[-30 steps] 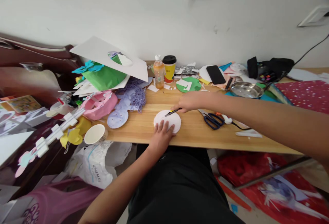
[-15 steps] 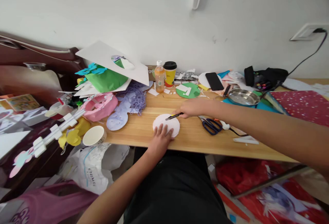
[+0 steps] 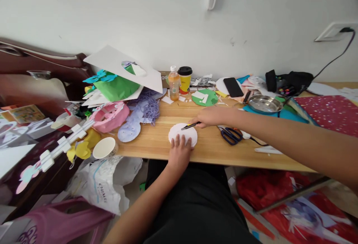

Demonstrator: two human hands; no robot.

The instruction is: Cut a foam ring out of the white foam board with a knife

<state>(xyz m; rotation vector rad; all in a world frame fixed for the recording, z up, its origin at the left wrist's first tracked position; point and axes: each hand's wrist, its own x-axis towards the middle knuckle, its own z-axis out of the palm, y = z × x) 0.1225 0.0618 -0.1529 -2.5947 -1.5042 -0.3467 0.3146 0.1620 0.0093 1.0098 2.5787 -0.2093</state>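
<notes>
A round white disc [image 3: 176, 130], pale pinkish in tone, lies flat near the front edge of the wooden table [image 3: 151, 143]. Across its near half my left hand [image 3: 180, 152] is spread with the fingers stretched out, pressing on it. My right hand [image 3: 205, 118] is closed around a dark utility knife [image 3: 191, 125] with a bit of yellow on it. The knife slants down to the left, its tip at the upper middle of the disc. Whether the blade has gone into the disc is too small to tell.
Dark-handled scissors [image 3: 231, 135] lie right of the disc. Behind stand a drink bottle [image 3: 173, 83] and a yellow cup [image 3: 184, 81]. A metal dish [image 3: 265, 104] and phone [image 3: 233, 87] are back right. Left are a paper cup [image 3: 104, 148], purple yarn [image 3: 149, 109] and a pink paper ring [image 3: 110, 117].
The view has shifted slightly. Both hands keep the same hold, the left one flat on the disc and the right one on the knife, whose tip stays near the same spot.
</notes>
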